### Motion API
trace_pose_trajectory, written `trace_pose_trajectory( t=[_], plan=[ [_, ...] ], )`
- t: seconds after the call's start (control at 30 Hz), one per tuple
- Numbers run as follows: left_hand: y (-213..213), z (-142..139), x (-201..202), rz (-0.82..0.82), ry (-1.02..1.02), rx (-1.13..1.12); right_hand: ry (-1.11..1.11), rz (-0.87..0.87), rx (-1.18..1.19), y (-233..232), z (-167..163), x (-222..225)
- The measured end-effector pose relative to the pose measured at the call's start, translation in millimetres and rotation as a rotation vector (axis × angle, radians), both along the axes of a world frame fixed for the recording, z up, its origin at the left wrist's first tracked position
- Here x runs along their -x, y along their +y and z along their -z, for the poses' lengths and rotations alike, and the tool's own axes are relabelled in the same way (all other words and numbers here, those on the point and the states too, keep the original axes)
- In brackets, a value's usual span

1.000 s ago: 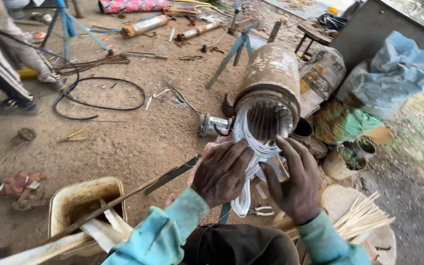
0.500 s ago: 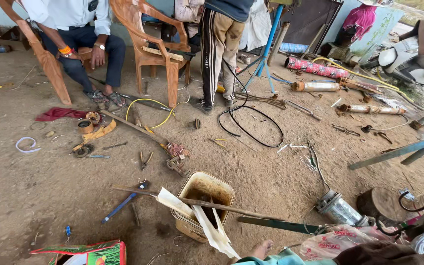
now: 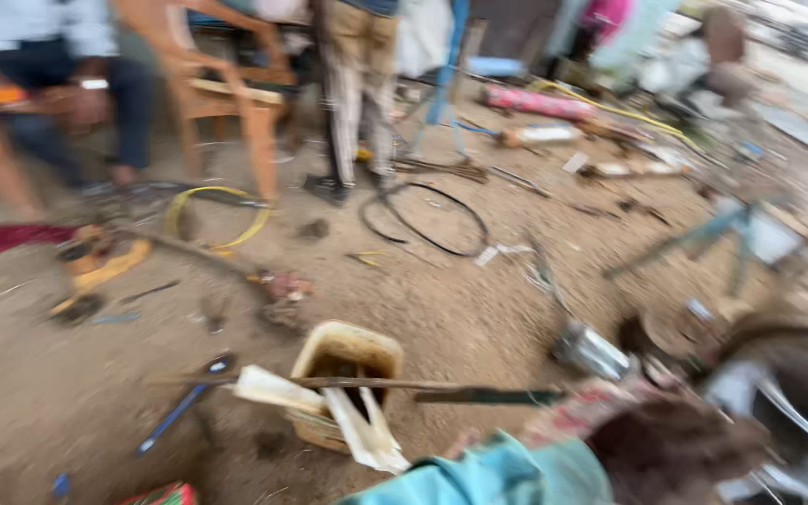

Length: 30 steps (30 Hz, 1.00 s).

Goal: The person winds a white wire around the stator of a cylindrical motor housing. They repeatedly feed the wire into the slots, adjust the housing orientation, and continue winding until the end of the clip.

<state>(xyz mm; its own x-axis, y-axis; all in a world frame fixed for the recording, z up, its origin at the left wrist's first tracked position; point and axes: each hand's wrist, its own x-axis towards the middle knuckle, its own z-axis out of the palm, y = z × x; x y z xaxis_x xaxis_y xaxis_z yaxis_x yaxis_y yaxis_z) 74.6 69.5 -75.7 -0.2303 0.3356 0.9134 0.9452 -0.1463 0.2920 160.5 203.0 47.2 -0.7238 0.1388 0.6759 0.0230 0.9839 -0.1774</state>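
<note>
The whole view is motion-blurred. My left hand [image 3: 675, 449] is a dark blur at the lower right, with its teal sleeve [image 3: 479, 477] running in from the bottom edge. It lies against a large rusty cylinder [image 3: 797, 393] at the right edge, where pale strips [image 3: 787, 411] show at the open end. Whether the fingers grip anything is lost in the blur. My right hand is out of sight.
A cream square container [image 3: 348, 351] holding white strips [image 3: 357, 430] stands on the dirt floor, with a long thin rod [image 3: 376, 383] across it. Nearby are a small metal can [image 3: 591, 351], a black cable loop [image 3: 423, 220], a blue-handled tool [image 3: 180, 407] and an orange chair [image 3: 226, 93]. One person sits and another stands [image 3: 357, 93] at the back.
One second ago both hands held white strips at the cylinder's mouth. The view swung left to the seated people and is now sweeping back right; the cylinder and my left hand re-enter.
</note>
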Motion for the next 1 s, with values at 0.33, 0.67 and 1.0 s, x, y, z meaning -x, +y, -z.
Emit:
trace_pose_trajectory(
  t=[0.33, 0.67, 1.0],
  plan=[
    [44.3, 8.9, -0.9, 0.024, 0.248, 0.178, 0.148, -0.065, -0.218, 80.7, 65.4, -94.1],
    [40.6, -69.5, 10.0, -0.077, 0.377, 0.717, -0.248, 0.023, -0.379, 64.7, 45.1, -99.5],
    [59.7, -45.8, 16.3, -0.244, 0.721, 0.593, -0.181, 0.043, -0.563, 73.0, 61.7, -80.0]
  ],
)
